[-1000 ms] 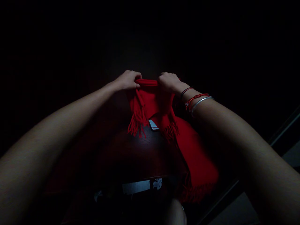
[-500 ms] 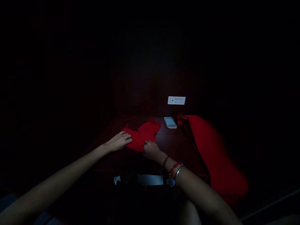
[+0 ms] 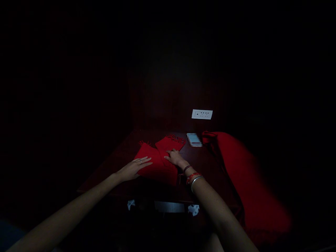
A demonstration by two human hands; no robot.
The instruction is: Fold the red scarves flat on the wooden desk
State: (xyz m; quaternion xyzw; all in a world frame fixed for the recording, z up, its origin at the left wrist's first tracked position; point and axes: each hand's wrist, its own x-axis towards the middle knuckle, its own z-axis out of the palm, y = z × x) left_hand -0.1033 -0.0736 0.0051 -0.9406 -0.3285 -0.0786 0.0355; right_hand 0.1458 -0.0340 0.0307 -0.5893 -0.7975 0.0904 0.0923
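Observation:
A red fringed scarf lies folded on the dark table, its two tasselled ends pointing away from me and crossing near the middle. Flat on the scarf's left part rests my left hand, fingers stretched out, a ring on one of them. My right hand, with bracelets at the wrist, touches the right part of the scarf with its fingers spread. Neither hand grips the cloth.
A phone with a blurred screen lies at the back right of the dark table. Larger red cloth drapes over the right side. On the back wall sits a white socket plate. The surroundings are very dark.
The scarf's near part is spread wider and reaches closer to me. My right hand has released its bunched grip and moved up the scarf; my left hand's fingers have straightened.

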